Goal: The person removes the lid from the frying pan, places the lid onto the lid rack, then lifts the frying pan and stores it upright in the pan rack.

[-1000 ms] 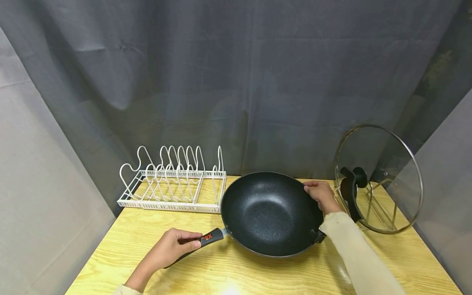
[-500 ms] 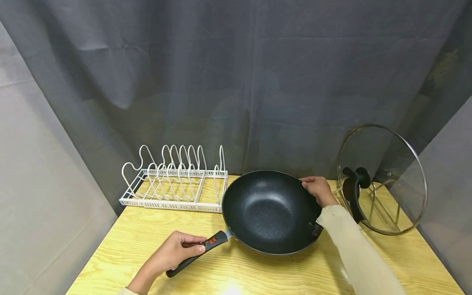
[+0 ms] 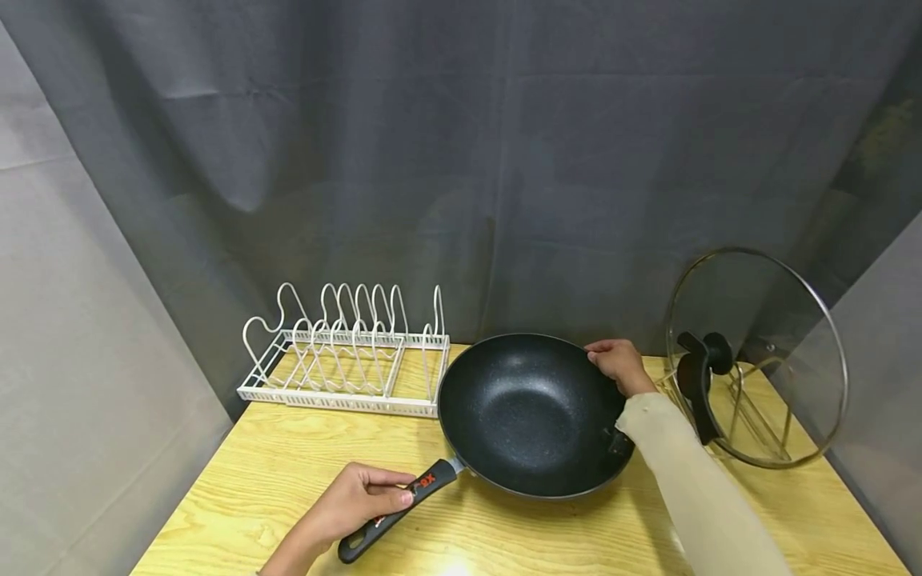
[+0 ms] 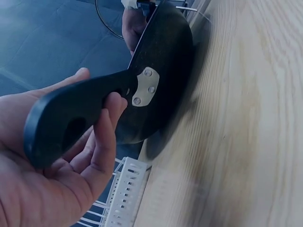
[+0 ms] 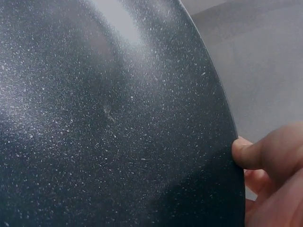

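A black wok [image 3: 529, 416] with a speckled inside faces up and toward me, tilted, in the middle of the head view. My left hand [image 3: 367, 500] pinches its long black handle [image 3: 435, 478] between thumb and fingers. The left wrist view shows that handle [image 4: 78, 101] and the riveted metal bracket [image 4: 147, 86] on the wok's outer wall. My right hand [image 3: 618, 366] pinches the far right rim, thumb on the edge in the right wrist view. A small black side grip [image 3: 618, 442] is partly hidden near my right sleeve. I cannot tell whether the wok touches the table.
A white wire rack [image 3: 342, 384] with upright loops stands behind and left of the wok. At the right, a glass lid [image 3: 763, 352] with a black knob leans upright in a metal wire stand [image 3: 756, 408]. Grey curtains [image 3: 461, 160] close off the back of the wooden table [image 3: 274, 472].
The wok's handle has swung a little toward the table's front, its end now showing below my left hand. The right hand has slid slightly left along with the rim. The whole view has shifted slightly.
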`<state>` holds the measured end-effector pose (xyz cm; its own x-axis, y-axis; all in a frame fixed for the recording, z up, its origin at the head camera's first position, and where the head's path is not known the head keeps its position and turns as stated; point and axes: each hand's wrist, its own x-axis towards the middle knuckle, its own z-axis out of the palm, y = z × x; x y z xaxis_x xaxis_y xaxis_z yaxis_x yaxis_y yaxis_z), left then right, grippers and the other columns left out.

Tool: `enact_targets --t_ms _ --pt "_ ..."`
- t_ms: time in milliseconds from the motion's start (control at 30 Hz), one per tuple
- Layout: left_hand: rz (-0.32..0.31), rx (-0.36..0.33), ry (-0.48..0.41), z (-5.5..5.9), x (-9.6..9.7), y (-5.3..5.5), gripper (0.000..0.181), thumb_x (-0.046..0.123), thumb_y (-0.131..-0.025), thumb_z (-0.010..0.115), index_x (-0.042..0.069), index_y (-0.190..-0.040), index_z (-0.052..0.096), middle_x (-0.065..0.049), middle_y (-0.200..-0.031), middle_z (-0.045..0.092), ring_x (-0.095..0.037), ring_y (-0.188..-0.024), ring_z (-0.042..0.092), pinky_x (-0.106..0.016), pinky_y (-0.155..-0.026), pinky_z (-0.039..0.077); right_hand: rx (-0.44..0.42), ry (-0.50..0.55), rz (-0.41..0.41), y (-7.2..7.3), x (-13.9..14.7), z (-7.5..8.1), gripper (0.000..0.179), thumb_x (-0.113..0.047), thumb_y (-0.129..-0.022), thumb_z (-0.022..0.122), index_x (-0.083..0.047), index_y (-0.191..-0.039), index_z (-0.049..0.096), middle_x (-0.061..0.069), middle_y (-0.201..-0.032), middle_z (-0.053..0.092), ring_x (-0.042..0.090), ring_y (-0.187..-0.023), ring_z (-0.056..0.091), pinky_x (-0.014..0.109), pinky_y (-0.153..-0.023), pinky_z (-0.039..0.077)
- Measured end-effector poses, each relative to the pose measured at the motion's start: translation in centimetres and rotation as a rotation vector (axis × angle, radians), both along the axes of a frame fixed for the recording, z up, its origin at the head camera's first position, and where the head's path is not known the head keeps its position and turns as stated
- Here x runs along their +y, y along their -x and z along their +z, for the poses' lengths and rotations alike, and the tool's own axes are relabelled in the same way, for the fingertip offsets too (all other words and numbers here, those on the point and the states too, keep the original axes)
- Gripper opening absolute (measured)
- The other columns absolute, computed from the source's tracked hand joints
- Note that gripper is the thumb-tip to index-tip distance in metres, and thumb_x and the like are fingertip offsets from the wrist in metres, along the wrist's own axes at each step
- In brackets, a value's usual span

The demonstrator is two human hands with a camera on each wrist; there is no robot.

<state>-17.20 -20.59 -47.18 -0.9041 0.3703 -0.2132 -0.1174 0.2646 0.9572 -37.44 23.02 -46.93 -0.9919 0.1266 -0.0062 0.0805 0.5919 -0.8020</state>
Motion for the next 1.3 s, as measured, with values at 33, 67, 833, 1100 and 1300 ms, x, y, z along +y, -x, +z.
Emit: enact_targets --t_ms 33,67,833,1100,1300 --pt "0.006 -0.002 -0.007 -0.1 0.1 -0.1 0.041 0.028 -0.085 0.073 0.004 -0.119 0.068 -0.011 -0.101 0.072 -0.019 -0.087 0.069 -0.028 -0.067 0.054 0.001 -0.009 0.008 0.1 0.0 0.0 0.029 -0.012 -0.095 0.054 0.004 -0.117 0.064 0.024 -0.12 0.06 0.038 -0.106 0.056 0.043 -0.084 0.048" --pt "0.012 -0.005 -0.012 -0.2 0.2 -0.1 0.041 0.028 -0.085 0.073 0.004 -0.118 0.068 -0.011 -0.1 0.072 -0.019 -0.087 0.069 -0.028 -0.066 0.054 0.005 -0.021 0.017 0.2 0.0 0.1 0.028 -0.012 -0.096 0.055 0.003 -0.117 0.065 0.024 -0.12 0.06 0.037 -0.106 0.056 0.044 -0.084 0.048" --pt "0.025 -0.104 -0.232 -1.5 3.2 -2.4 0.042 0.02 -0.088 0.069 -0.004 -0.123 0.062 -0.016 -0.098 0.071 -0.015 -0.078 0.068 -0.025 -0.067 0.054 -0.014 -0.098 0.212 4.4 -0.4 -0.1 0.03 -0.014 -0.096 0.056 0.001 -0.121 0.063 0.022 -0.12 0.061 0.034 -0.104 0.057 0.043 -0.085 0.047" --pt "0.003 -0.143 -0.311 -1.9 4.2 -3.2 0.045 0.017 -0.089 0.069 -0.006 -0.126 0.058 -0.018 -0.101 0.07 -0.017 -0.08 0.069 -0.026 -0.067 0.055 -0.001 -0.115 0.291 5.3 -0.1 -0.2 0.03 -0.013 -0.096 0.055 0.003 -0.12 0.063 0.02 -0.113 0.064 0.031 -0.101 0.058 0.042 -0.085 0.047" --pt "0.013 -0.137 -0.357 -2.0 5.1 -3.4 0.045 0.016 -0.09 0.067 -0.007 -0.127 0.057 -0.019 -0.104 0.069 -0.016 -0.083 0.068 -0.026 -0.07 0.055 0.013 -0.138 0.313 6.1 -0.8 0.2 0.029 -0.013 -0.096 0.055 0.002 -0.12 0.063 0.02 -0.113 0.064 0.032 -0.102 0.058 0.044 -0.086 0.047"
